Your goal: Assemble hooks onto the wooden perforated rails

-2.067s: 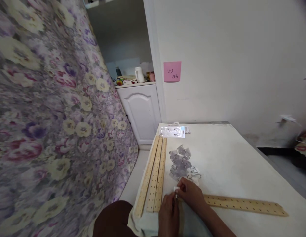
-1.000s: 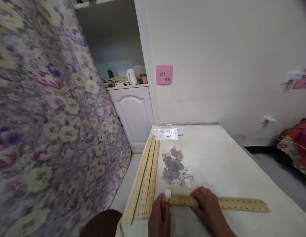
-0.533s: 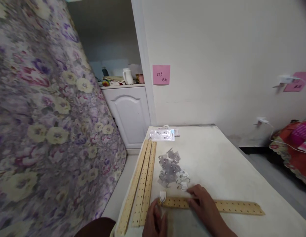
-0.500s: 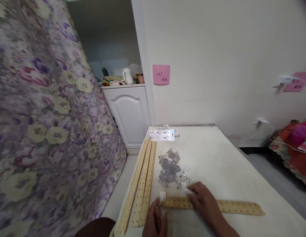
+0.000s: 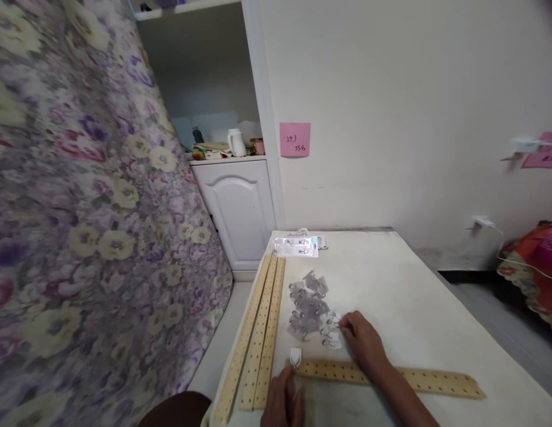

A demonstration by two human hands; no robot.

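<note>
A wooden strip with rows of holes lies crosswise at the table's near side. My left hand is at its left end, fingers curled against it; a white hook stands there by the fingertips. Reaching over the strip, my right hand has thumb and fingertips pinched at the edge of a small group of white adhesive hooks. Beside that group lies a pile of clear-backed hooks. My right fingertips partly hide the piece they pinch.
Several more perforated wooden strips lie lengthwise along the table's left edge. Clear blister packaging rests at the far left of the table. A brown rounded seat and a floral curtain are to the left.
My right hand has moved forward, away from the strip, to the white hooks, and its fingertips have closed there. My left hand stays at the strip's left end. The view has shifted slightly.
</note>
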